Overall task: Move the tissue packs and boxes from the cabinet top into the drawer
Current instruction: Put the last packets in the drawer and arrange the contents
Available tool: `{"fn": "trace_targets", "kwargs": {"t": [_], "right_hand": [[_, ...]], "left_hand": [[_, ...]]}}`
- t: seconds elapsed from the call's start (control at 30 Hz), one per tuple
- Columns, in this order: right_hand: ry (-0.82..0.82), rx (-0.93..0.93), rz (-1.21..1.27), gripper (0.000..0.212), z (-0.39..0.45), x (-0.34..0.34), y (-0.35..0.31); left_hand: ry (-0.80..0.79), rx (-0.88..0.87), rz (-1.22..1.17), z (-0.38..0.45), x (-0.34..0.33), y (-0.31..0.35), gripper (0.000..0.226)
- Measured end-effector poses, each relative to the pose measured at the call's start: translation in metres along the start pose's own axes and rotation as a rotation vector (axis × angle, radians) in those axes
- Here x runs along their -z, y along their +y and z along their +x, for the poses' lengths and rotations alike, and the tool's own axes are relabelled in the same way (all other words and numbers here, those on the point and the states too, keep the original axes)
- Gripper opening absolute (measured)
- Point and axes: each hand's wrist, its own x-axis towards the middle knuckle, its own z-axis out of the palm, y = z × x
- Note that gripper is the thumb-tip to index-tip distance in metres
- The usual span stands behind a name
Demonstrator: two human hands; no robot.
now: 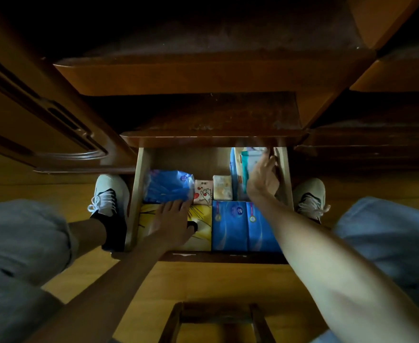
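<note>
Nearly packed drawer [287, 174] pulled out below the cabinet top [210, 117], which overhangs its far end. Right hand [261, 178] reaching into the far right corner, fingers [271, 160] spread open against a teal pack [249, 162] standing on edge; blurred there, so cannot tell whether gripping or just pressing it upright. Left hand [172, 219] laid flat, fingers loose and open, on the yellow box [201, 233] at the near left, holding nothing. Likely risks: teal pack tipping back or standing too tall and catching the overhang when closing; knuckles scraping the drawer wall in that tight slot; soft blue bag [166, 186] at far left bulging up and snagging the same edge. Two small packs [212, 191] wedged in the middle, easily knocked over by a withdrawing wrist. Blue boxes [245, 226] filling the near right, snug beside the yellow one, leaving no spare room near. No packs visible on the cabinet top, though dark there, so hard to be sure. Shoes [109, 196] planted either side of the drawer, knees wide, a stool frame [215, 318] close between the legs, limiting any pull farther out.
</note>
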Motion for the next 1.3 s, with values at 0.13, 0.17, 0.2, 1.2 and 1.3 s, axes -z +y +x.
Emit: {"fn": "trace_targets", "kwargs": {"t": [0.13,0.17,0.2,1.2,1.3], "right_hand": [[0.083,0.285,-0.246,0.098,-0.008,0.001,0.002],[0.051,0.351,-0.275,0.095,-0.006,0.002,0.003],[0.010,0.407,-0.307,0.089,-0.004,0.002,0.005],[-0.085,0.528,-0.144,0.078,-0.054,0.039,0.039],[-0.077,0.592,-0.076,0.066,-0.080,0.054,0.042]], "left_hand": [[0.033,-0.040,0.065,0.004,-0.002,-0.001,0.073],[0.034,-0.043,0.081,0.005,-0.002,-0.001,0.072],[0.037,-0.044,0.093,0.006,-0.002,-0.001,0.070],[0.129,0.003,0.088,0.001,0.010,-0.032,0.067],[0.276,0.014,0.059,-0.005,0.020,-0.027,0.060]]}}
